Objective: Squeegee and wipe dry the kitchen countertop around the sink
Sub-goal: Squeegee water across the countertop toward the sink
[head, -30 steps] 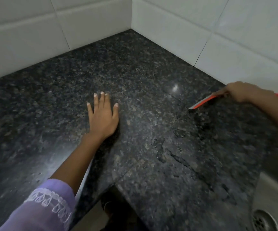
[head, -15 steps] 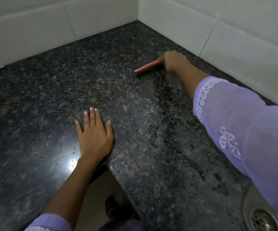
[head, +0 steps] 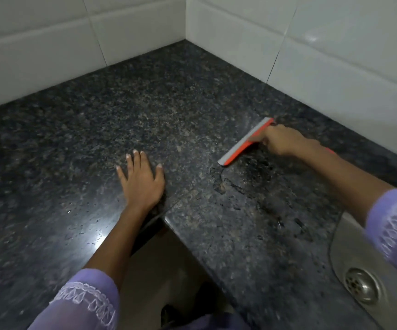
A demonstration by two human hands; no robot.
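A dark speckled granite countertop fills the corner between two tiled walls. My right hand grips an orange squeegee with a grey blade, pressed on the stone right of centre. A small puddle of water lies just below the blade's near end, with streaks trailing toward the sink at the lower right. My left hand lies flat on the counter with its fingers spread, near the inner corner of the counter's front edge.
White tiled walls meet at the back corner. The steel sink has a round drain at the lower right. The counter's front edge forms an L-shaped notch, with the floor and my feet below it. Small droplets dot the left stretch of stone.
My right hand has drawn the squeegee back from near the rear wall toward the sink, and the blade now sits just above the puddle. My left hand stays flat in place.
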